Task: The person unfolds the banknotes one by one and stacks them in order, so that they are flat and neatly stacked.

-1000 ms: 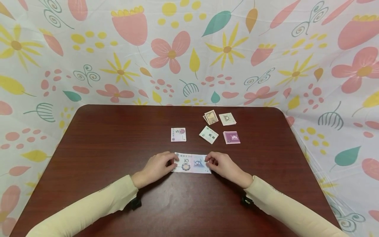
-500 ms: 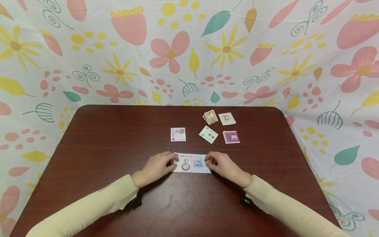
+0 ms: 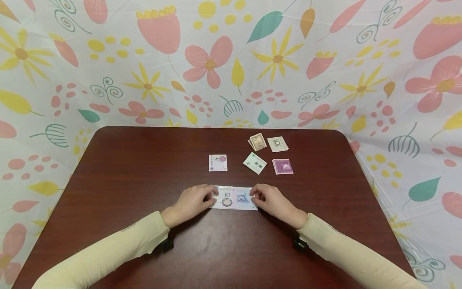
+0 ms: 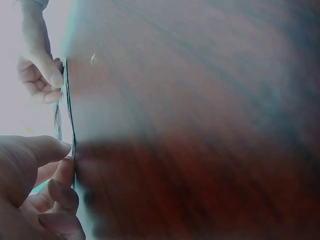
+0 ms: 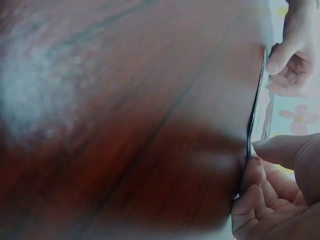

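A pale play-money banknote (image 3: 234, 198) printed with 10 and a blue cartoon figure lies flat-looking before me, its long side running left to right. My left hand (image 3: 191, 204) pinches its left end between thumb and fingers. At the right end, my right hand (image 3: 276, 202) pinches it the same way. In the left wrist view, the banknote's edge (image 4: 70, 115) shows as thin dark lines with the left thumb (image 4: 45, 150) against it. The right wrist view has the banknote edge (image 5: 255, 110) beside the right thumb (image 5: 280, 150). Whether several notes are stacked I cannot tell.
Beyond the hands on the dark brown table (image 3: 144, 160) lie a folded 5 note (image 3: 218, 163), a green 2 note (image 3: 255, 163), purple notes (image 3: 283, 166), brown notes (image 3: 257, 142) and grey-white notes (image 3: 277, 144). A flowered cloth (image 3: 216, 100) hangs along the back and sides.
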Demonstrator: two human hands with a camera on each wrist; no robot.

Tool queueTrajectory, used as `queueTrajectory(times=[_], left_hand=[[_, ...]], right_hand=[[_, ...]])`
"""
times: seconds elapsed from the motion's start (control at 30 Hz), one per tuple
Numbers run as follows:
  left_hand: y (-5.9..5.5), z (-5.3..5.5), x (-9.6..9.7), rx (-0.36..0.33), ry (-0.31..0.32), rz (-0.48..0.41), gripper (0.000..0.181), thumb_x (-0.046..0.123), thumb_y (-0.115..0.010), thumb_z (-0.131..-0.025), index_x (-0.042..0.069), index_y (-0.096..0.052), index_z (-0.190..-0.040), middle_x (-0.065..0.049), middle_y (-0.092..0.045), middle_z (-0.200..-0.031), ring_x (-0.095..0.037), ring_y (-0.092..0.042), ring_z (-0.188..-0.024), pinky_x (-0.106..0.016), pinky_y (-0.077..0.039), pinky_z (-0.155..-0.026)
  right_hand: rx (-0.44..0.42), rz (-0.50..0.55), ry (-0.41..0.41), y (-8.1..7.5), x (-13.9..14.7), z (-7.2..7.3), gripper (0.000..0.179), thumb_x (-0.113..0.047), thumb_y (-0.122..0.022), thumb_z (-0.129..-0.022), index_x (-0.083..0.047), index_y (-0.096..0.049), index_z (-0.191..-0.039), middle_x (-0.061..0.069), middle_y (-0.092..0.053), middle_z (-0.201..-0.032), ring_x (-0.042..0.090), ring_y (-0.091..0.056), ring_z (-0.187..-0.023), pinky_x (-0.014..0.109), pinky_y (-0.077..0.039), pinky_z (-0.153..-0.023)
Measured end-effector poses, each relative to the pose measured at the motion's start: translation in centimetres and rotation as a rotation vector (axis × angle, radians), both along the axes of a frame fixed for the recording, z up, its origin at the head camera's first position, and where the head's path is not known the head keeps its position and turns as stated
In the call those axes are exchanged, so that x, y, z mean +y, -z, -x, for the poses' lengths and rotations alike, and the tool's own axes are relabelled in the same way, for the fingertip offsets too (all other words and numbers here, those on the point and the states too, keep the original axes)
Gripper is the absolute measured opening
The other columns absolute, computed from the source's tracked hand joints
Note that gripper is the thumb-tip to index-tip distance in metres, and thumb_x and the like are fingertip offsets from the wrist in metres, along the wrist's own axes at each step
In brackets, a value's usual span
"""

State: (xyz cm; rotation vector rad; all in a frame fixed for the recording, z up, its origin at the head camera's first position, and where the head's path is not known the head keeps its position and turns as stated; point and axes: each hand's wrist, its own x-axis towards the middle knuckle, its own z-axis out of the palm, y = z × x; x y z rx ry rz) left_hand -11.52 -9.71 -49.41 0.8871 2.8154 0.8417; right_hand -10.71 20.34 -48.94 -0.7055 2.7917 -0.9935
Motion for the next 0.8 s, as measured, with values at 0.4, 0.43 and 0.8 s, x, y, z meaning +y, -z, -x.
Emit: queueTrajectory(times=[0.4,0.43,0.8], left_hand=[[-0.3,0.34,-0.26,-0.015,-0.021,0.009,0.045,0.02,-0.083,-0.089,0.01,-0.067,-0.129,0.011,-0.06,-0.079,-0.004,-0.05,-0.064,-0.028,-0.045,-0.057],[-0.39,0.41,-0.27,-0.019,-0.02,0.011,0.046,0.02,-0.084,-0.088,0.009,-0.067,-0.129,0.01,-0.06,-0.079,-0.004,-0.05,-0.064,-0.028,-0.045,-0.057],[-0.86,0.7,-0.43,-0.076,-0.022,0.015,0.043,0.021,-0.084,-0.088,0.01,-0.065,-0.126,0.013,-0.059,-0.075,-0.002,-0.05,-0.061,-0.027,-0.044,-0.056]], right_hand=[[0.023,-0.076,-0.004,-0.6,0.47,-0.09,0.029,-0.007,-0.084,-0.086,-0.005,-0.068,-0.111,0.0,-0.058,-0.086,0.015,-0.055,-0.08,0.03,-0.048,-0.071],[0.023,-0.074,-0.008,-0.61,0.49,-0.05,0.029,-0.007,-0.084,-0.087,-0.005,-0.068,-0.111,0.0,-0.058,-0.086,0.015,-0.055,-0.08,0.03,-0.048,-0.071],[0.019,-0.088,-0.016,-0.67,0.47,0.13,0.03,-0.007,-0.083,-0.087,-0.005,-0.067,-0.112,-0.001,-0.058,-0.086,0.014,-0.055,-0.081,0.031,-0.048,-0.072]])
